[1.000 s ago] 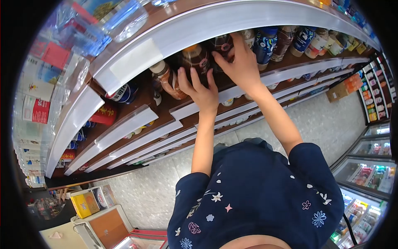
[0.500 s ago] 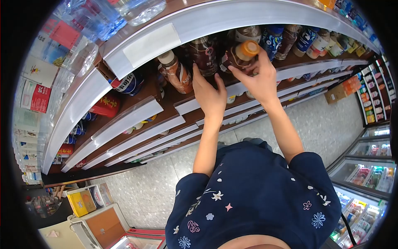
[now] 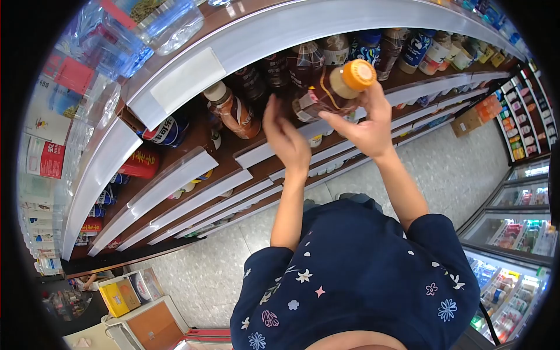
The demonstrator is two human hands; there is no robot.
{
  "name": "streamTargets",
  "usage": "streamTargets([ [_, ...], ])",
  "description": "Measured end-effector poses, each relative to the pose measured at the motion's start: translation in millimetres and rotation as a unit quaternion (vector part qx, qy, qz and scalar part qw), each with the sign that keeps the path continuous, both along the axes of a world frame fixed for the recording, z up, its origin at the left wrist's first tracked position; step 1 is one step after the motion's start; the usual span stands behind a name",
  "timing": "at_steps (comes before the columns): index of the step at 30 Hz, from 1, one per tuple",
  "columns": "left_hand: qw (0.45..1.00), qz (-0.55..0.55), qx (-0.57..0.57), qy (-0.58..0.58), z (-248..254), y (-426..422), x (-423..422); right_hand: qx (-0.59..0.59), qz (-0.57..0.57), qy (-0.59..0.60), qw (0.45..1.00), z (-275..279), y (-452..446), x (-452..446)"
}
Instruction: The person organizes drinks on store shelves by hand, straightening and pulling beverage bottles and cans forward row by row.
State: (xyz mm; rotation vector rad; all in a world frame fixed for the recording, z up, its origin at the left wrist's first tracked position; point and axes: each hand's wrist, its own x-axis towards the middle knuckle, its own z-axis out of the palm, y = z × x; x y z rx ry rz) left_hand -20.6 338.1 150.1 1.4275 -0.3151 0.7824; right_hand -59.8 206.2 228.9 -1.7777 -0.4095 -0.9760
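Note:
My right hand (image 3: pixel 370 123) is closed round a dark drink bottle (image 3: pixel 333 94) with an orange cap. The bottle is tilted, its cap toward the upper right, in front of the shelf opening. My left hand (image 3: pixel 287 139) is open at the shelf's front edge, fingers stretched toward the inside and holding nothing. Just left of it stands a bottle with an orange-brown label (image 3: pixel 233 112) and a pale cap. Dark bottles (image 3: pixel 305 63) stand deeper on the brown shelf, behind the held bottle.
A white shelf edge (image 3: pixel 326 22) curves above the hands, with a blank white label (image 3: pixel 188 80) on it. Clear water bottles (image 3: pixel 169 26) stand on the upper shelf. More bottles (image 3: pixel 416 52) line the shelf at right. Lit fridges (image 3: pixel 507 280) stand at lower right.
The orange-capped bottle in my right hand has tilted further and come slightly lower. My left hand has moved a little left and down, away from the dark bottles. The view has shifted slightly.

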Motion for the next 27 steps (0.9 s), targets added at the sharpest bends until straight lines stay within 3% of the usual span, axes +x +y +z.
streamTargets([
  [5, 0.973, 0.13, 0.127, -0.145, -9.7, 19.5, 0.0, -0.044, 0.032, 0.038, 0.998, -1.9, 23.5, 22.5],
  [8, 0.969, 0.139, 0.19, -0.081, -8.2, 18.9, -1.1, -0.078, 0.022, 0.027, 0.996, -5.0, 40.0, 41.6],
  [11, 0.971, 0.157, 0.178, -0.04, -12.5, 17.2, 8.3, -0.115, -0.01, 0.023, 0.993, -0.5, 50.1, 49.9],
  [17, 0.94, 0.246, 0.234, -0.034, -2.6, 7.3, 13.8, -0.078, -0.031, -0.063, 0.994, 2.3, 36.3, 46.9],
  [21, 0.912, 0.305, 0.269, -0.043, -3.0, 2.7, 15.7, -0.031, -0.145, -0.06, 0.987, -10.9, -10.4, 36.6],
  [24, 0.938, 0.232, 0.255, -0.038, -10.3, -2.5, 10.4, -0.004, -0.226, -0.036, 0.974, -21.5, -49.0, 36.9],
  [27, 0.941, 0.143, 0.301, -0.052, -6.3, -11.9, 6.3, -0.003, -0.234, 0.024, 0.972, -28.9, -65.5, 41.3],
])
